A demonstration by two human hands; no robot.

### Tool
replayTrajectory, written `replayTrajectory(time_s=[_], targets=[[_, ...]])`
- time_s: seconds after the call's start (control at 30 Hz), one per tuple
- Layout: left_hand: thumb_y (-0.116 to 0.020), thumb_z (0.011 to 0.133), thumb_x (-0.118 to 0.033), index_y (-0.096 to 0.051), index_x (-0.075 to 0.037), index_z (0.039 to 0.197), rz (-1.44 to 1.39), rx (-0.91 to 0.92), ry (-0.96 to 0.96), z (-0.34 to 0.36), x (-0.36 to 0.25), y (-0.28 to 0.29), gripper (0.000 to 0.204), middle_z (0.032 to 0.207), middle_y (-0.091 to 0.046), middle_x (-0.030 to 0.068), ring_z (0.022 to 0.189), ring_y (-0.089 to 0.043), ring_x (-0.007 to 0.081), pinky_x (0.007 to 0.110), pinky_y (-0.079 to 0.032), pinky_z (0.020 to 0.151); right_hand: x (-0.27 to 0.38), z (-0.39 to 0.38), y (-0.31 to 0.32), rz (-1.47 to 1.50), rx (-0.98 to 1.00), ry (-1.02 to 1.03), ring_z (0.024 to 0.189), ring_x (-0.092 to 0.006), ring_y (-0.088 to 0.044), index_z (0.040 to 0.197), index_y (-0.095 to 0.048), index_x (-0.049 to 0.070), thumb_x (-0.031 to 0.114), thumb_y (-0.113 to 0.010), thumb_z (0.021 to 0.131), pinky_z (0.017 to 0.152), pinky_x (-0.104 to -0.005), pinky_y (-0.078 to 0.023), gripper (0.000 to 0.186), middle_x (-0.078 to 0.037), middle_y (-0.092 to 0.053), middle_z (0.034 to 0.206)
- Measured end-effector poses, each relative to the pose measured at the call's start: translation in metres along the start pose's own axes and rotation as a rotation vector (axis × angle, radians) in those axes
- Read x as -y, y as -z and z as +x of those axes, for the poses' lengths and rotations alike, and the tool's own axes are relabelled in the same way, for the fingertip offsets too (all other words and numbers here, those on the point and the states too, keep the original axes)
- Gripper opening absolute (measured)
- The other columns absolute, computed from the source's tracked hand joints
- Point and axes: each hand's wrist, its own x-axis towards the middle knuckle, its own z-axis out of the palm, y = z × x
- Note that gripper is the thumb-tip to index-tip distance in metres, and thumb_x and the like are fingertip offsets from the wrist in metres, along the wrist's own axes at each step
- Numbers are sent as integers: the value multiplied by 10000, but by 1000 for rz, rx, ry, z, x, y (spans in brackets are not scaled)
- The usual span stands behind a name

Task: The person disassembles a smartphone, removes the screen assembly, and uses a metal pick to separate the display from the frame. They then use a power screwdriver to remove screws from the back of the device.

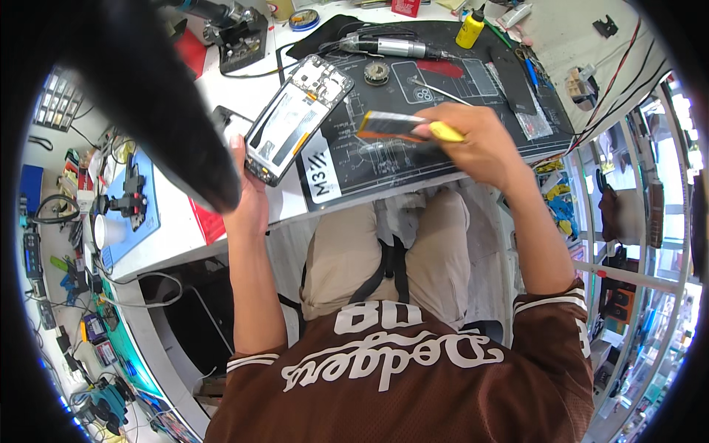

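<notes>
In my left hand is an opened smartphone, tilted above the bench, its back off and its circuit board bare at the upper end. A pale bay with a grey strip fills its middle. The thumb presses its near left edge; the other fingers are mostly hidden. My right hand, closed, grips a flat dark piece with yellow and orange edges that looks like a phone battery; motion blurs it a little. A yellow tab shows at the fingers. The battery is held over the mat, right of the phone and apart from it.
A black printed work mat covers the bench. On it lie a silver pen-shaped power tool, a small round metal part and a yellow bottle. A blurred black object blocks the upper left. A white cup stands left.
</notes>
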Motion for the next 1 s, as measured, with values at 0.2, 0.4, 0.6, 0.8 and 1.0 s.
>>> replayTrajectory(time_s=[0.2,0.4,0.6,0.8,1.0], targets=[[-497,1149,-331,-623,32,1326,-33,140,148,-5,-6,-45,423,1218,-747,139,1038,-754,209,363,-625,839,-47,-24,13,-366,-133,71,1034,-309,-694,1231,-765,71,98,-792,925,896,-361,-549,308,-117,-716,1243],[-457,1169,-327,-629,49,1314,-55,186,80,-20,-2,-92,438,1265,-722,132,1134,-703,182,343,-553,1019,-19,-34,6,110,-375,-32,901,-175,-658,1271,-752,53,171,-792,969,792,-293,-528,327,-100,-706,1065],[-483,1158,-373,-575,42,1426,-250,258,120,-64,8,-128,502,1239,-714,89,1112,-676,135,305,-527,952,42,-9,-55,1013,-386,-271,876,-40,-585,1283,-690,-16,195,-714,1058,791,-224,-494,309,10,-702,1037],[-408,1112,-612,-509,24,1511,-271,348,208,-95,5,-121,758,1430,-634,159,1326,-600,259,424,-446,1147,50,-33,-40,1063,-283,-349,922,-46,-607,1178,-707,-20,144,-693,1063,831,-231,-498,201,1,-719,1031],[-343,999,-840,-307,39,1629,-629,781,457,-74,-17,-125,1082,1532,-552,228,1427,-530,380,521,-457,1182,64,-40,-28,938,-37,-343,852,-62,-607,1113,-744,-7,209,-771,1004,765,-251,-499,244,-12,-718,978]])
